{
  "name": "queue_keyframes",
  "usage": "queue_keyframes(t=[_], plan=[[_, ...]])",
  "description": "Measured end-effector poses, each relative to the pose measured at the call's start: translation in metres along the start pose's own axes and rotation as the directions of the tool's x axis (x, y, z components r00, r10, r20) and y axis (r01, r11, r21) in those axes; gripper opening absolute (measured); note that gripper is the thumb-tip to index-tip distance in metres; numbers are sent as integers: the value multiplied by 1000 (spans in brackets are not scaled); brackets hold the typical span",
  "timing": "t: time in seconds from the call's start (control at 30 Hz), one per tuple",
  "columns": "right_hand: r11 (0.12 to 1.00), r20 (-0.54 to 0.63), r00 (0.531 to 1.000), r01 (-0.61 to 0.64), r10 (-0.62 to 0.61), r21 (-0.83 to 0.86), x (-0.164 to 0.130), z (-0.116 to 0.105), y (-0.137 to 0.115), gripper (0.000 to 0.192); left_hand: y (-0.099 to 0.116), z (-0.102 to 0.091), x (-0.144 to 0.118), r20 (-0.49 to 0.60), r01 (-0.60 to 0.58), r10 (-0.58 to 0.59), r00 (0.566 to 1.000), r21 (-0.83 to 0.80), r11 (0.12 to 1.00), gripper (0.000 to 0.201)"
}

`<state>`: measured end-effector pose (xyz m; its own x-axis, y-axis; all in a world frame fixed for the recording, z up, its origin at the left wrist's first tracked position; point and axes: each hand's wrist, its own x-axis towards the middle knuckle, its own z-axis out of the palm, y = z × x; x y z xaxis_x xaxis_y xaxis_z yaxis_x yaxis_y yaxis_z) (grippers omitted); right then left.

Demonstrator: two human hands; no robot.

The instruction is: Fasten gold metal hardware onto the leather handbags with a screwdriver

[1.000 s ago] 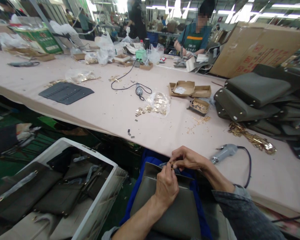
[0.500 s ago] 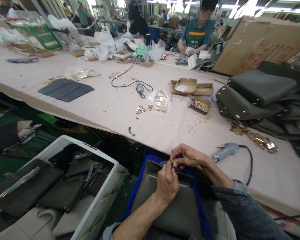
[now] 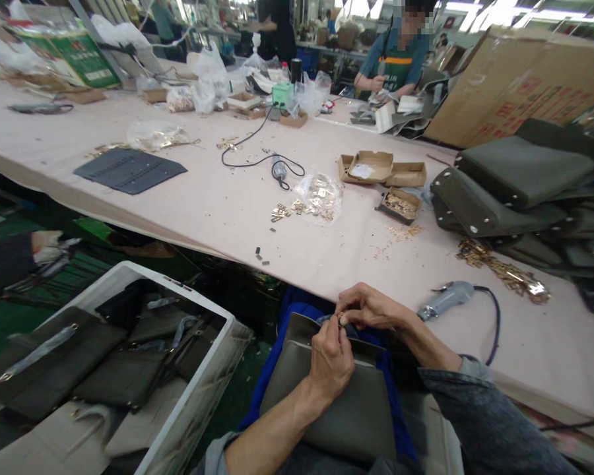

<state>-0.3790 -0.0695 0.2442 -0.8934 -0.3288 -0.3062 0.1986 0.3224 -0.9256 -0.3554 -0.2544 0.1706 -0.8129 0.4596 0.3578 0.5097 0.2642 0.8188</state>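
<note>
Right, the long pink worktable [image 3: 237, 218] runs across above the hands, and the white crate [image 3: 198, 396] full of dark bags sits well off to the left of them. Stacked olive bags [image 3: 505, 191] lie far up to the right. Directly under the hands, an olive-grey bag [image 3: 327, 409] rests on the person's lap over blue cloth [image 3: 297, 310], its top edge up at the fingertips. Just right of the grip, a grey power tool [image 3: 445, 300] lies on the table edge with its black cord looping away. The left hand [image 3: 332, 363] is pinched narrow at the bag's top rim; the right hand [image 3: 371, 307] curls over it from above, fingertips closed on a small fitting [image 3: 341, 320], too tiny to make out. Both hands meet there, touching.
</note>
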Motion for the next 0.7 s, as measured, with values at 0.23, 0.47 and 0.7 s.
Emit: queue_keyframes(t=[0.23,0.47,0.7], plan=[[995,-27,999,39,-36,90,-2,3,5,30,5,-8,5,8,58,-58,998,-85,995,24],[999,-55,998,36,-34,31,-1,5,10,30,2,-18,8,194,322,-267,944,-355,878,26],[988,-18,999,50,-48,147,-3,5,6,32,-8,-26,16,382,581,-442,812,-607,542,28]])
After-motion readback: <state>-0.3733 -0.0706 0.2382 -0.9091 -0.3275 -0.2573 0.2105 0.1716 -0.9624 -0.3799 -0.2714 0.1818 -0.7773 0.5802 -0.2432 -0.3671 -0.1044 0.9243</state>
